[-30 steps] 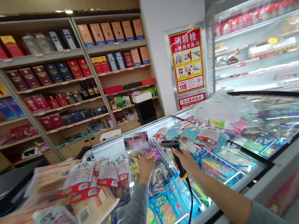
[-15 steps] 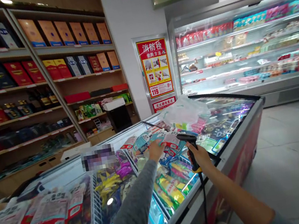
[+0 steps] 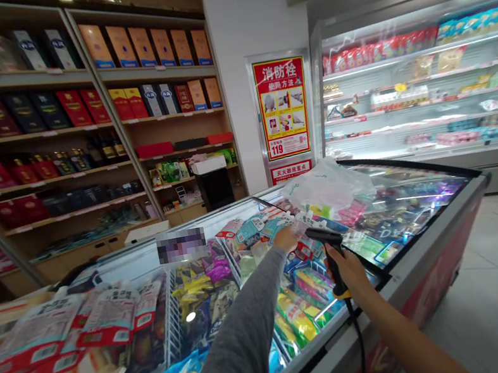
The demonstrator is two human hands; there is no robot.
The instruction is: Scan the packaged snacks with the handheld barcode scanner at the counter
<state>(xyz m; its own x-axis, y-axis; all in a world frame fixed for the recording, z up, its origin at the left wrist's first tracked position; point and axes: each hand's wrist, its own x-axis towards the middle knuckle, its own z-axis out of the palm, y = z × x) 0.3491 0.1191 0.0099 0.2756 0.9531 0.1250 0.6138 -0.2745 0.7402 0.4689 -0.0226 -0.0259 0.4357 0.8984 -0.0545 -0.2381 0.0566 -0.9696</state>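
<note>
My right hand (image 3: 349,270) is wrapped round the grip of a black and yellow handheld barcode scanner (image 3: 333,255), whose cable hangs down over the freezer's front edge. The scanner head points left, toward my left hand (image 3: 286,240). That hand, in a grey sleeve, reaches over the freezer with its fingers closed on the edge of a red and white food packet (image 3: 302,226); the fingertips are partly hidden. More red, white and blue packets (image 3: 249,229) lie just left of it. Below are green and yellow ice-cream packs (image 3: 299,319) inside the freezer.
The chest freezer (image 3: 429,251) has wire dividers and a glass lid with a crumpled clear plastic bag (image 3: 330,184) on top. More flat packets (image 3: 108,314) lie at the left. Shelves of boxed bottles (image 3: 152,46) stand behind, and a lit refrigerated display (image 3: 404,82) at the right.
The view has turned left, so the surroundings sit farther right. The scanner has come a little closer to my left hand. Both hands remain over the freezer.
</note>
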